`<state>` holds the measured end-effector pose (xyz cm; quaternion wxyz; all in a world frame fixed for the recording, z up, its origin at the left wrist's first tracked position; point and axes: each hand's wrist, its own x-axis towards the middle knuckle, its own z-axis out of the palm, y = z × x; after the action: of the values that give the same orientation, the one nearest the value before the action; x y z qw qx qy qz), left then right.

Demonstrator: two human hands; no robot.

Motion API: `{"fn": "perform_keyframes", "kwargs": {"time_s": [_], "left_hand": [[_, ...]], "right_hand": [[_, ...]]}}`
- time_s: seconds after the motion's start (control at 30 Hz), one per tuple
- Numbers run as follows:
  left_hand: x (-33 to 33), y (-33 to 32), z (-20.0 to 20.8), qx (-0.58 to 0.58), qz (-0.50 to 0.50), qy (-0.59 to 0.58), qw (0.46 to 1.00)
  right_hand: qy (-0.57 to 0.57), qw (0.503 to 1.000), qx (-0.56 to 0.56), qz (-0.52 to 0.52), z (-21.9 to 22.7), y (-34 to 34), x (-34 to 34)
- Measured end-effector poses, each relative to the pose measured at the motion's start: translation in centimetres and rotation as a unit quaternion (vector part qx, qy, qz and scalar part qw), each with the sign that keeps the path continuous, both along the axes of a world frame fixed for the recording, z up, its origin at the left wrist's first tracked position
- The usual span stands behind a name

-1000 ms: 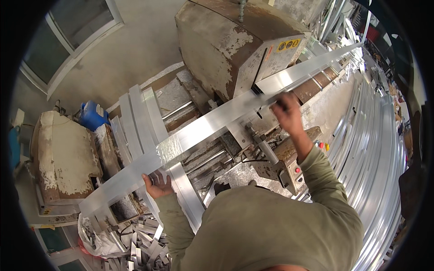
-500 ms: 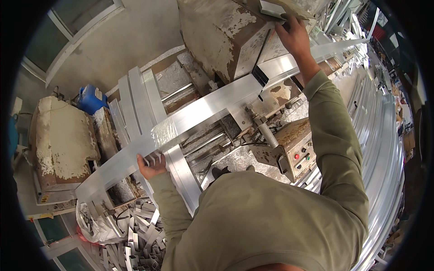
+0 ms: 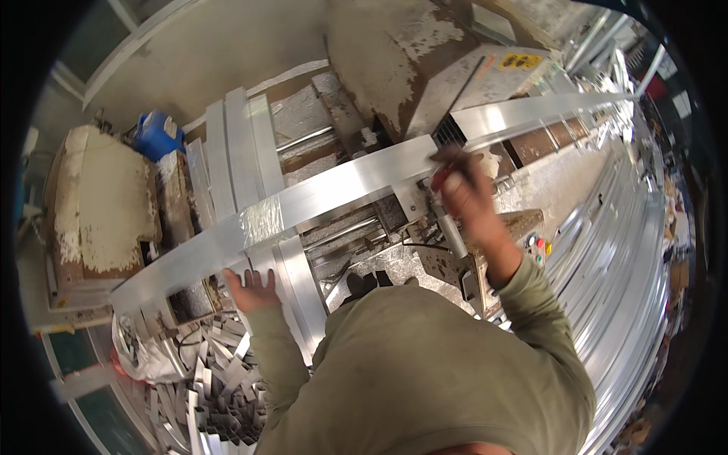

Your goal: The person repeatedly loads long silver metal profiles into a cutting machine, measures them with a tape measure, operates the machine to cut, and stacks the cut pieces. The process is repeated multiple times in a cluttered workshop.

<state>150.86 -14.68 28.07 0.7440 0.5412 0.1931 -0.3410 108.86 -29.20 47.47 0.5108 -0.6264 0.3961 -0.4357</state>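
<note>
A long, wide silver aluminium profile lies slantwise over the machine bed, a band of clear film round its middle. Below that band my left hand is open, fingers spread at the near edge of the profile. At the profile's cut end, by the slot beneath the large saw housing, my right hand is closed round a small tool with a dark end and a red part. Motion blur hides its exact kind. Beyond the slot another length of profile continues to the right.
A control box with buttons stands below my right forearm. Long profiles are stacked at the right. Short offcuts heap up at the lower left, near a second housing and a blue jug.
My right hand has come down from the top of the saw housing to the cut end, now with the small tool in it. My left hand has dropped slightly from the profile's edge.
</note>
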Motion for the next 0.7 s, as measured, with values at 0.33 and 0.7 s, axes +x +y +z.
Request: {"fn": "perform_keyframes", "kwargs": {"time_s": [0.33, 0.7], "left_hand": [[-13.3, 2.2, 6.0, -0.185, -0.544, -0.071, 0.816], [13.6, 9.6, 7.7, -0.049, -0.223, -0.223, 0.948]], "right_hand": [[0.122, 0.938, -0.014, 0.325, -8.7, 6.7, 9.1], [0.387, 0.793, 0.308, 0.356, -5.3, -3.1, 2.7]]}}
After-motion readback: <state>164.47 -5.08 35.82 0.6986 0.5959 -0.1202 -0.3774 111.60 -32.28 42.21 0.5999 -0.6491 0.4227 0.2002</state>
